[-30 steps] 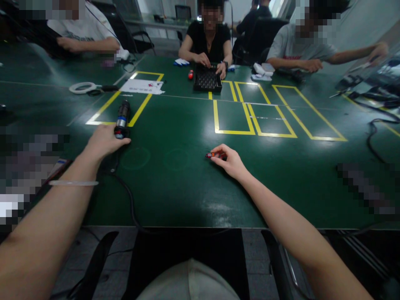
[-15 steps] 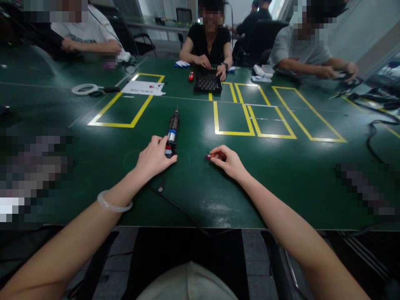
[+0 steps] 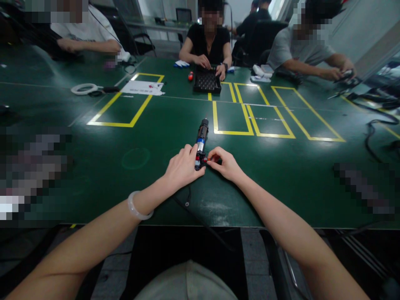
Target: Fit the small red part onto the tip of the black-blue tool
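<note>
Near the middle of the table, my left hand is closed round the lower part of an electric screwdriver. The screwdriver has a dark body with a blue and silver band, and its thin bit points away from me. My right hand pinches a small red and orange piece against the right side of the screwdriver's rear part. Fingers cover most of that piece, so its kind cannot be made out. A black cord with a small ring-ended lead lies below my hands.
Yellow tape rectangles mark the green table. Across from me a person handles a black compartment tray, with a small red object beside it. A white paper and a white ring-shaped tool lie back left. Other people sit nearby.
My left hand has carried the screwdriver right and slightly towards me, up to my right hand. The small red piece now meets the screwdriver's side. The cord and lead shifted right too.
</note>
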### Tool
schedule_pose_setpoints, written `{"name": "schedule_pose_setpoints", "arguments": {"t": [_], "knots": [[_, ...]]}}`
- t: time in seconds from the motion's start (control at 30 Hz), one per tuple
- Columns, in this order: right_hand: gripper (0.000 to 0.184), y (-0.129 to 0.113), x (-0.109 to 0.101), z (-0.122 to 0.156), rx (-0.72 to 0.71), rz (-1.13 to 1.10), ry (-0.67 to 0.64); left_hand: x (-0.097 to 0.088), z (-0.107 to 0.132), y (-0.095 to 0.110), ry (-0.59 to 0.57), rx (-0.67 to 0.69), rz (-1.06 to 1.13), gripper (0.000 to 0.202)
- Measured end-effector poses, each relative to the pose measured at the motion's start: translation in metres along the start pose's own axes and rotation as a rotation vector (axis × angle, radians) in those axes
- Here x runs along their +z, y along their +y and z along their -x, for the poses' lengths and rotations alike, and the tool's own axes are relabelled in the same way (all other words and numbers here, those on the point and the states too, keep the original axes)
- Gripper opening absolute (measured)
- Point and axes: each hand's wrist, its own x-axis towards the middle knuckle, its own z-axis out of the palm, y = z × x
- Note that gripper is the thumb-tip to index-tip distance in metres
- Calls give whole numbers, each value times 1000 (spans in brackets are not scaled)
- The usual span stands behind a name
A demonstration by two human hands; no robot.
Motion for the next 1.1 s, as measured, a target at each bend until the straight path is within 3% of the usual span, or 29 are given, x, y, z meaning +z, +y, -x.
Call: {"name": "schedule_pose_setpoints", "arguments": {"t": [0.3, 0.73, 1.1], "knots": [[3, -1, 1, 1, -13, 73, 9, 2, 0, 3, 16, 9, 21, 66], [16, -11, -7, 2, 49, 60, 17, 2, -2, 3, 26, -51, 47, 62], [17, -5, -3, 1, -16, 51, -17, 0, 1, -22, 23, -47, -43, 66]]}}
